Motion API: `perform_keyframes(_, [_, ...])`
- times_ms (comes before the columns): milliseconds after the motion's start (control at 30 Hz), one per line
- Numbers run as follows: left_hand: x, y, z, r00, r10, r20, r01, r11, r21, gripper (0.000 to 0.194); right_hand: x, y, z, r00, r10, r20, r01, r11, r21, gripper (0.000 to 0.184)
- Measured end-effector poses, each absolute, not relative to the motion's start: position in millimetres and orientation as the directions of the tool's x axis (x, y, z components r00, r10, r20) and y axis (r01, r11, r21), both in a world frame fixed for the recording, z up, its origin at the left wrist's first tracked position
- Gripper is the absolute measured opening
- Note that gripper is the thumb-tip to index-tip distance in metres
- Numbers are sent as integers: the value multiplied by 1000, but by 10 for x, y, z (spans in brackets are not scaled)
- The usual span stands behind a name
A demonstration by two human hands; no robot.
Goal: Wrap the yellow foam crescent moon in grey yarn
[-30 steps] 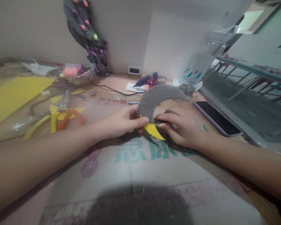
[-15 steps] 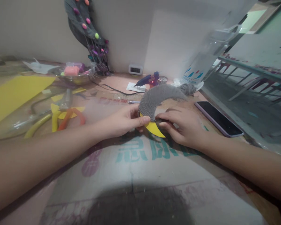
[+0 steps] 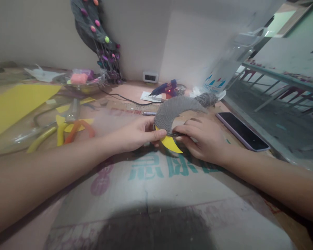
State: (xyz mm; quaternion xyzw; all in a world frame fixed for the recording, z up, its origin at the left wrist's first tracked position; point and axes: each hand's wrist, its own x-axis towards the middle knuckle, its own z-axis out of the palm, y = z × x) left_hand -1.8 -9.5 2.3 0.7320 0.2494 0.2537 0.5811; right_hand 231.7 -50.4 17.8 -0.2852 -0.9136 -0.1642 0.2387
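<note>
Holding hand: the left hand (image 3: 135,134) is closed on the crescent (image 3: 165,114), thumb across its front, fingers tucked behind.
Pinching hand: the right hand (image 3: 207,140) has thumb and forefinger drawn together at the crescent's inner curve, apparently on a strand (image 3: 175,134); the fingertips are too small to be sure.
Crescent: between the 2 hands, wound in gray, its upper horn arching beyond the grip; the yellow tip (image 3: 171,144) shows bare below the left thumb.
Slack: if the pinch eased, the lowest turns could loosen or slide along the narrowing tip.
Bend: a hard pull might crease that tip, which looks thin.
Glue gun: it (image 3: 163,89) lies just beyond the grip, red light lit; pushing the crescent forward could bring yarn against a hot nozzle.
Yarn ball: sitting beyond and right of the grip, the ball (image 3: 208,99) could snag a line.
Right edge: the phone (image 3: 243,132) lies right of the grip beside the table's edge, limiting sideways swing.
Left side: orange handles (image 3: 73,132) sit near the left forearm.
Near side: the board (image 3: 146,194) spreads from the grip toward the person, offering the widest room.
</note>
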Motion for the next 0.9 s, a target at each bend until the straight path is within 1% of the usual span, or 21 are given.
perform_keyframes(300, [-10, -96, 6, 762, 641, 90, 51, -199, 979, 35, 2330, -480, 172, -716, 446, 536, 574, 814, 89, 23])
perform_keyframes(367, [-9, -98, 7, 759, 645, 87, 56, -197, 979, 34, 2337, -488, 169, -688, 479, 545, 589, 807, 34, 23])
perform_keyframes(533, [-5, -110, 28, 747, 659, 87, 48, -184, 982, 30, 2330, -534, 150, -580, 573, 580, 602, 780, -169, 21])
perform_keyframes(700, [17, -157, 59, 721, 680, 134, 48, -242, 969, 24, 2242, -582, 158, -497, 643, 583, 594, 742, -311, 17])
perform_keyframes(800, [32, -189, 56, 714, 682, 159, 66, -291, 954, 20, 2186, -565, 155, -468, 649, 600, 585, 736, -340, 16])
perform_keyframes(900, [36, -209, 43, 705, 689, 170, 84, -319, 944, 18, 2155, -537, 143, -478, 633, 609, 581, 748, -321, 15])
